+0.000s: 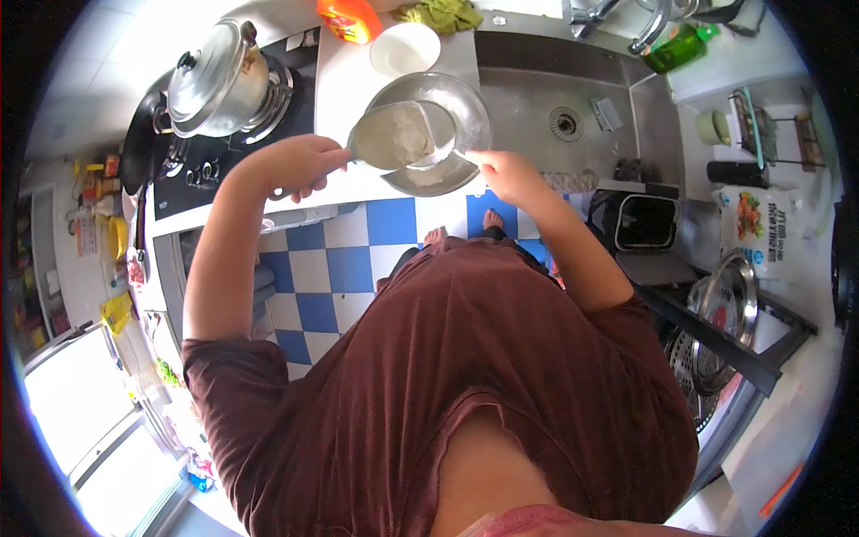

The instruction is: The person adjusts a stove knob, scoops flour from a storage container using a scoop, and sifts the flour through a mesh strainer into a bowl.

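Observation:
My left hand (304,166) is closed around the handle of a wide scoop (365,143). White powder, flour-like, lies in the scoop's hollow. It is held over a round metal bowl (474,112), which has some white powder inside. My right hand (507,174) is pinched at the bowl's right side on a thin, pale utensil (458,153), whose far end points toward the scoop; its exact kind is too small to tell. Just behind the metal bowl stands a white bowl (405,49).
A lidded pot (215,85) stands on the black stove (201,183) at left. The steel sink (528,134) lies at right, under a faucet (649,31). An orange bottle (351,20) and green cloth (438,15) are at the back. A green bottle (676,49) is beyond the sink.

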### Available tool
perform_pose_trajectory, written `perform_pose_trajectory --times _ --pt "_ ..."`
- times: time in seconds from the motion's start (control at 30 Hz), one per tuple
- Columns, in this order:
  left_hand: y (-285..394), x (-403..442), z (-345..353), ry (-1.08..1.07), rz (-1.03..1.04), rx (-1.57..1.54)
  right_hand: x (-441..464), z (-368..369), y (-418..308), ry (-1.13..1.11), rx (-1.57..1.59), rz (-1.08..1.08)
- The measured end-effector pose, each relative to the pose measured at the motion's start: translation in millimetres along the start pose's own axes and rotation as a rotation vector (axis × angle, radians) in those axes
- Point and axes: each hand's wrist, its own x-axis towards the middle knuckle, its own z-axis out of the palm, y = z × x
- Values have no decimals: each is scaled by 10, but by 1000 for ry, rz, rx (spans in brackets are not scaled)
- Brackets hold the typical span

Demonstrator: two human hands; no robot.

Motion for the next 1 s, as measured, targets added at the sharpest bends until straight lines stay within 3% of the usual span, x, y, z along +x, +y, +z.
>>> perform_pose_trajectory --times 0.13,0.23,0.43,0.73,0.93,1.0 --pt "191 -3 -122 -23 -26 141 -16 -90 -114 -102 -94 44" --pt "246 26 -168 -35 -47 123 33 -7 57 -40 75 9" --pt "318 73 -249 -55 -29 148 30 23 151 -5 57 -112" --pt "346 57 -276 -51 -29 167 88 91 245 14 197 -61" --pt "274 80 -295 -45 0 163 32 -18 86 -109 52 -64" --pt "272 70 -297 -38 9 172 77 95 228 2 124 -121"
